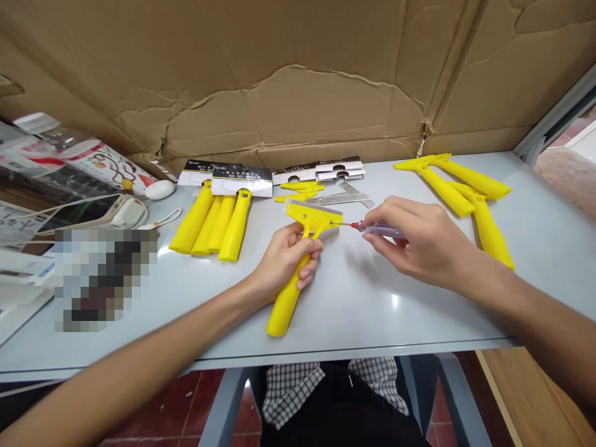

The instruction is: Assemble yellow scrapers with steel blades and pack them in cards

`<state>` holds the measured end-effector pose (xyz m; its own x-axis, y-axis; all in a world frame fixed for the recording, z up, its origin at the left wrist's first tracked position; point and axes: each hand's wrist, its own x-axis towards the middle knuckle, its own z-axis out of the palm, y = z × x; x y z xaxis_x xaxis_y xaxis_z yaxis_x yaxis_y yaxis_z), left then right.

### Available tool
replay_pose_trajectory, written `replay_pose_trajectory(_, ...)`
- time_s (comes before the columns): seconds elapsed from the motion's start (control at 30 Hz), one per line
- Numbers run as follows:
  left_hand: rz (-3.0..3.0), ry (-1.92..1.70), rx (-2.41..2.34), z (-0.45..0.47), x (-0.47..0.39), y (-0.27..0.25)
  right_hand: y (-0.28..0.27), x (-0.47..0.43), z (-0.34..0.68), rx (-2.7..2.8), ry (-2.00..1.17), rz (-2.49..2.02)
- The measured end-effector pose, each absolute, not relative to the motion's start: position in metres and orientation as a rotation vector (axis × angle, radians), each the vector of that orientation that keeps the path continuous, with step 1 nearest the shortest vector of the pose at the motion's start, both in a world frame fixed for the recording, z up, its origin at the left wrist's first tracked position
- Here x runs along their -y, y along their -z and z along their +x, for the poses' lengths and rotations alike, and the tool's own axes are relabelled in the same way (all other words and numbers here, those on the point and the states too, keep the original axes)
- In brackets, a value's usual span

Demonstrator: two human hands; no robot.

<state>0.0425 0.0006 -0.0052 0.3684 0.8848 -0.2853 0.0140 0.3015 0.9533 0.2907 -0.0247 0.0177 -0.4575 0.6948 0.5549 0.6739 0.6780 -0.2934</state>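
Note:
My left hand (289, 256) is wrapped round the handle of a yellow scraper (285, 308), whose wide head carries a blade and two screws. In my right hand (410, 236) is a screwdriver (382, 230) with a clear purplish handle. Its thin shaft points left, and the tip meets the right-hand screw on the scraper's head. Behind the head lie metal blades (342, 198) and small yellow plastic pieces (302, 187). To the left, several yellow scrapers (236, 233) lie in black-and-white card sleeves (242, 181).
More yellow scraper bodies (488, 226) lie at the right. Folded card sleeves (339, 169) rest against the cardboard wall (326, 112) at the back. A phone (81, 214), a white oval object (161, 190) and a plastic bottle (51, 133) crowd the left side. A blurred patch hides something there.

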Motion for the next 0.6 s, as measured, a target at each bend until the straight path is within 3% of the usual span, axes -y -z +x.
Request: replay_pose_trajectory(0.6,1.14,-0.711,-1.019,0.0421,0.0006,0.0029,-0.0202,0.0252,0.2891,2.157,0.154,-1.295)
